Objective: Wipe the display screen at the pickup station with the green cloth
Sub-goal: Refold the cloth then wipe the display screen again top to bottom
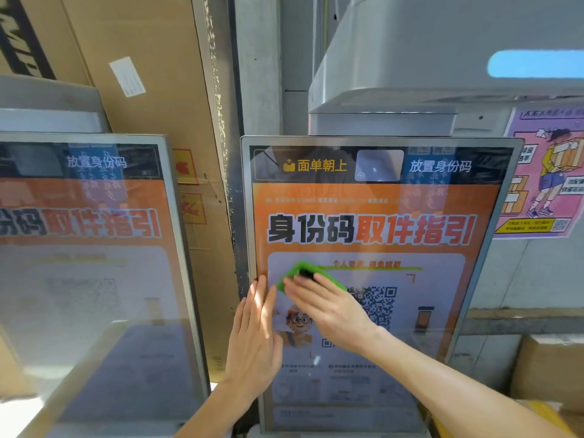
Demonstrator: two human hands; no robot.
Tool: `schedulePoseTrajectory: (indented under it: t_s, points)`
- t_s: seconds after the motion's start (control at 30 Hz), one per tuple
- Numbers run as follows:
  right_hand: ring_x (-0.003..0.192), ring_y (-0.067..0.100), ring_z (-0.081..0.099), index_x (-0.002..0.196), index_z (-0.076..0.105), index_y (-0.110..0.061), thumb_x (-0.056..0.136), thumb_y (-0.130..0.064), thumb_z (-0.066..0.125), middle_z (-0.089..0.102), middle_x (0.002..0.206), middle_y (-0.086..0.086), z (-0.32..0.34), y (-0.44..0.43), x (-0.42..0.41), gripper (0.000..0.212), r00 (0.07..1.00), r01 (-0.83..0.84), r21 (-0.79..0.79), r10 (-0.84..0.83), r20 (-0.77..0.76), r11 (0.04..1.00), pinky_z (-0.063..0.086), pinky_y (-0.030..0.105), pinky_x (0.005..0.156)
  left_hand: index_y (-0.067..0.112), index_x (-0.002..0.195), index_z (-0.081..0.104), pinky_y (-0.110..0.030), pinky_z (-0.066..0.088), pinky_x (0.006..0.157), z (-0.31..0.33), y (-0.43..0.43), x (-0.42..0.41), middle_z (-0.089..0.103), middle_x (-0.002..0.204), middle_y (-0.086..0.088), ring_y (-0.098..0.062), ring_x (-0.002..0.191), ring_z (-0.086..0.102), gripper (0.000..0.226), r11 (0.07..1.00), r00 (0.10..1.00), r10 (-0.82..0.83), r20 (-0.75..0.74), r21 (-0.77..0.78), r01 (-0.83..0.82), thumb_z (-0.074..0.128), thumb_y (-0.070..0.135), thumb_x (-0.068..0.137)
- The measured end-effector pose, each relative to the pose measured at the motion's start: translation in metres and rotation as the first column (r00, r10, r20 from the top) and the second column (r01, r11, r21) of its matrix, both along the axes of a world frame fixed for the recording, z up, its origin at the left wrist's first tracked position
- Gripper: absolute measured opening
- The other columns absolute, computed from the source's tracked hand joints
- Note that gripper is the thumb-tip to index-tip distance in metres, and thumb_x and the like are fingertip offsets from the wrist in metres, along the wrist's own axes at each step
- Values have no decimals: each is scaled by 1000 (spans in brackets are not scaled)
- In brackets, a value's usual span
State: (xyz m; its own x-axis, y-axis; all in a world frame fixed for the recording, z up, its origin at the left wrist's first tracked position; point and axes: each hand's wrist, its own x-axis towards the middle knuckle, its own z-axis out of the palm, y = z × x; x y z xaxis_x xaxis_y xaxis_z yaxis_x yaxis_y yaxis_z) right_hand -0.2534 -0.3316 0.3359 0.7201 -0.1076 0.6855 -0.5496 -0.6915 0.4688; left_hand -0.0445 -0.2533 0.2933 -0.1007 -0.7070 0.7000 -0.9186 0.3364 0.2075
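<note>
An upright display screen (373,235) with an orange poster and a QR code fills the middle of the view. My right hand (328,308) lies flat on a green cloth (300,271) and presses it against the glass left of the QR code. Most of the cloth is hidden under my fingers. My left hand (256,336) rests with straight fingers on the screen's left edge, just left of the cloth.
A second display screen (88,248) stands at the left. Large cardboard boxes (151,74) lean behind it. A grey scanner housing (442,58) hangs over the middle screen. A pink poster (543,172) is on the right wall, with boxes (550,368) below it.
</note>
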Motion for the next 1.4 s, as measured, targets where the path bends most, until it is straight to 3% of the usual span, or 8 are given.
schedulePoseTrajectory:
  t_s: [0.33,0.47,0.53,0.67,0.83,1.0,1.2,1.4]
  points:
    - [156,26,33,153,48,-3,102,11,34,43,162,11,43,-4,40,55,959,66,41,-75,273,997,20,44,130,17,165,8,-48,39,121,1,1,4,13,174,-4,-20,158,25,107,994,972,-106,-211,-16,105,74,0,82]
    - [158,24,27,156,43,-4,98,8,46,37,166,9,9,-3,30,59,999,23,8,-23,39,1000,16,43,132,11,165,12,-21,20,127,4,4,3,14,173,3,-2,157,15,105,988,942,-153,-300,-22,153,71,-6,79]
    - [159,23,25,158,41,-5,98,5,48,33,168,8,9,0,26,60,999,-3,1,3,-49,1000,16,42,132,8,164,15,-29,20,129,4,1,2,17,173,1,-12,159,20,100,983,929,-184,-322,-62,173,70,-8,81]
    - [158,23,26,158,39,-5,93,11,44,35,166,8,45,-2,50,67,993,14,12,-15,114,1000,18,44,131,18,163,12,-38,25,128,6,5,-1,22,170,2,-19,158,25,94,970,853,-239,-464,-78,230,65,-3,88]
    - [159,24,24,158,36,-6,89,14,43,34,167,8,55,-8,82,72,981,19,-5,-18,193,1000,15,44,132,41,154,20,-18,34,118,23,20,-5,37,157,22,-4,145,42,59,975,679,-208,-704,-92,203,44,26,103]
    - [159,23,23,159,39,-5,100,-3,52,31,169,9,-35,-2,56,60,992,-3,0,3,-122,1000,11,42,132,17,156,25,-1,38,97,22,20,-2,54,147,4,-8,134,54,57,984,492,-57,-869,34,174,22,47,108]
    - [158,22,28,158,40,-4,102,1,42,35,167,9,-4,4,61,56,1000,4,50,-4,-4,999,16,41,132,19,154,28,5,35,85,21,21,-1,61,132,17,28,108,51,61,975,511,7,-859,119,187,22,50,102]
    - [158,25,27,156,41,-1,105,-2,51,35,167,12,-27,-1,53,52,998,-41,31,42,-54,999,23,43,130,29,148,33,-11,43,100,19,19,1,63,127,24,21,111,56,54,980,470,15,-883,105,167,23,55,102]
